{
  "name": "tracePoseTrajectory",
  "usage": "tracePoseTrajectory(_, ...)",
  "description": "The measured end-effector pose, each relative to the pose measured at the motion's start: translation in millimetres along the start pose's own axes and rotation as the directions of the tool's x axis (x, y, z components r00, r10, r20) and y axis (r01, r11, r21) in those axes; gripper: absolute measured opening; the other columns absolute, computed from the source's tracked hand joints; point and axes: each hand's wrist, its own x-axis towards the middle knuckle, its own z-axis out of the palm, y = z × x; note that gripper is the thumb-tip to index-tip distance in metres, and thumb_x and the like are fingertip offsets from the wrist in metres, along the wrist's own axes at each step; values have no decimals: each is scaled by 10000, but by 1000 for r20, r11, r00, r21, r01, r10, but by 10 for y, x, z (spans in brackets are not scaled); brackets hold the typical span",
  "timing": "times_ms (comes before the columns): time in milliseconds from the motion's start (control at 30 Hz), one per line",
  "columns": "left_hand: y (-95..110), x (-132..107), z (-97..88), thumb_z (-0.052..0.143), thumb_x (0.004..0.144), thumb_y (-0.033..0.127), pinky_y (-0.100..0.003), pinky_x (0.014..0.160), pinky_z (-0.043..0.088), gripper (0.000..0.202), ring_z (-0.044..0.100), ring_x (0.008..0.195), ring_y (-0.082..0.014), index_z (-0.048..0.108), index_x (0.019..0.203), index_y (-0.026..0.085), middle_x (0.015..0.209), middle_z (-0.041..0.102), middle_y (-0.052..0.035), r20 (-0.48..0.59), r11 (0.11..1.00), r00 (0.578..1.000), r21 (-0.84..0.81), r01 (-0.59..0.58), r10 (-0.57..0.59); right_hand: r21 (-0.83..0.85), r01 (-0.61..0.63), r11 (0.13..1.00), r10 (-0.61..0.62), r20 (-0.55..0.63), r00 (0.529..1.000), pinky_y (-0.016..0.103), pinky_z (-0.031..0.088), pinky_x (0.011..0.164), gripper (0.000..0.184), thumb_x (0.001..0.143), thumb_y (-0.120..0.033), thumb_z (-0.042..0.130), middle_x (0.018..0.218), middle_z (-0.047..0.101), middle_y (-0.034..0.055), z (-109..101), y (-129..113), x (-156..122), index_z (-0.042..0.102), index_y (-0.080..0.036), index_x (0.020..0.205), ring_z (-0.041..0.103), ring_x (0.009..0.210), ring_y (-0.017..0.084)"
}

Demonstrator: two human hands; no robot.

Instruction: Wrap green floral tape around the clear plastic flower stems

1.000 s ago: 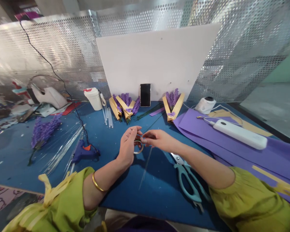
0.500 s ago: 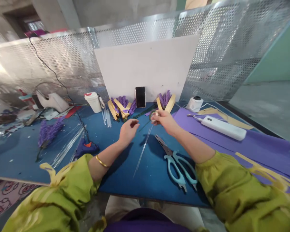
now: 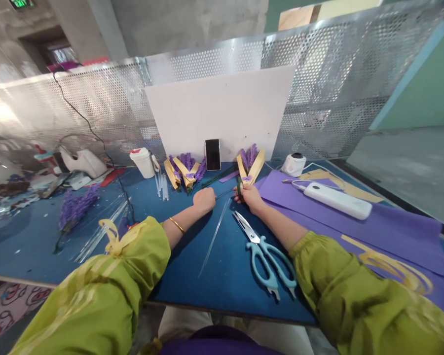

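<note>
My right hand [image 3: 250, 198] grips a small roll of dark green tape [image 3: 239, 186], held on edge between thumb and fingers. A thin dark strip [image 3: 225, 194] stretches from the roll across to my left hand [image 3: 204, 199], which is closed on its other end. Whether this strip is tape alone or covers a wire, I cannot tell. Below both hands, clear thin sticks [image 3: 215, 234] lie on the blue table. Scissors with light blue handles [image 3: 262, 254] rest just below my right hand, blades pointing up and left.
Purple lavender bunches in tan wrap [image 3: 187, 172] stand behind my left hand, another bunch [image 3: 249, 165] behind my right. A phone [image 3: 212, 154] leans on the white board [image 3: 222, 113]. Purple sheets [image 3: 392, 229] and a white power strip [image 3: 336, 199] lie right; loose lavender [image 3: 76, 207] lies left.
My left hand has closed into a fist on the strip and turned knuckles up. My right hand has lowered slightly with the tape roll, which now shows edge-on. The view has shifted.
</note>
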Motion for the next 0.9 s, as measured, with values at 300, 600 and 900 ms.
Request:
tracePoseTrajectory(300, -346, 271, -302, 507, 874, 321, -305, 816, 483, 237, 647, 976, -238, 662, 962, 165, 1023, 692, -123, 12, 996, 1000, 80, 27, -28, -5, -11, 1000, 11, 21, 1000, 143, 443, 388, 155, 856, -143, 544, 521, 585, -20, -17, 33, 28, 525, -159, 704, 563, 415, 69)
tracePoseTrajectory(600, -430, 501, -259, 434, 920, 321, -322, 854, 454, 290, 617, 1037, -241, 619, 1066, 153, 1084, 670, -143, -87, 990, 993, 109, 90, -80, -31, -9, 999, 9, 23, 1000, 135, 430, 381, 148, 845, -122, 540, 534, 583, -26, -9, 37, 19, 526, -158, 703, 555, 412, 61)
tracePoseTrajectory(900, -129, 739, -7, 406, 926, 354, -325, 869, 459, 366, 608, 1039, -258, 650, 1037, 106, 1071, 648, -176, -120, 992, 993, 126, -9, 24, -42, -13, 999, 15, 33, 999, 139, 426, 389, 220, 840, -181, 588, 549, 589, -15, -12, 24, -6, 487, -171, 645, 557, 423, 64)
